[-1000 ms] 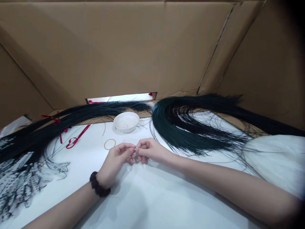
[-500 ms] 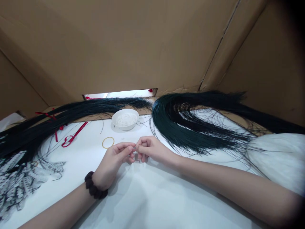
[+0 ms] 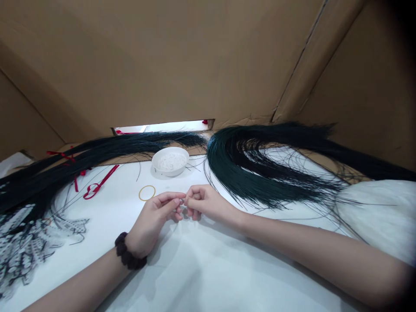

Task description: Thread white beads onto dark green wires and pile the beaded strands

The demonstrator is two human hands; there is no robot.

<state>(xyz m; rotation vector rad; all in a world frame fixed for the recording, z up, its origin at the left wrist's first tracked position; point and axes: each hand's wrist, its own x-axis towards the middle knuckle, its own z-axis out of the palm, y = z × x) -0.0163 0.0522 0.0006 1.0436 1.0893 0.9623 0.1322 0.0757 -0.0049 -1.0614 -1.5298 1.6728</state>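
Note:
Low over the white tabletop, my left hand (image 3: 165, 208) and my right hand (image 3: 202, 203) meet fingertip to fingertip. Both are closed in a pinch around something small and dark, mostly hidden by the fingers; its kind does not show. A dark scrunchie (image 3: 128, 252) circles my left wrist. Just beyond the left fingers lies a yellow rubber band (image 3: 147, 193). Behind the hands stands a white bowl (image 3: 170, 162) with white, powdery-looking contents. To the right curves a thick bundle of dark green strands (image 3: 234, 173), its cut ends pointing right.
More dark strands (image 3: 107, 149) stretch along the left, with red ribbon (image 3: 97, 186) near them. Black-and-white feathery pieces (image 3: 29, 242) are heaped at far left. A white fibrous mass (image 3: 380, 212) sits at right. Cardboard walls (image 3: 162, 60) close in the back and sides.
The hands stay together at the same place, with only slight finger movement at the pinch. The whole view has shifted very slightly; the other things lie as before.

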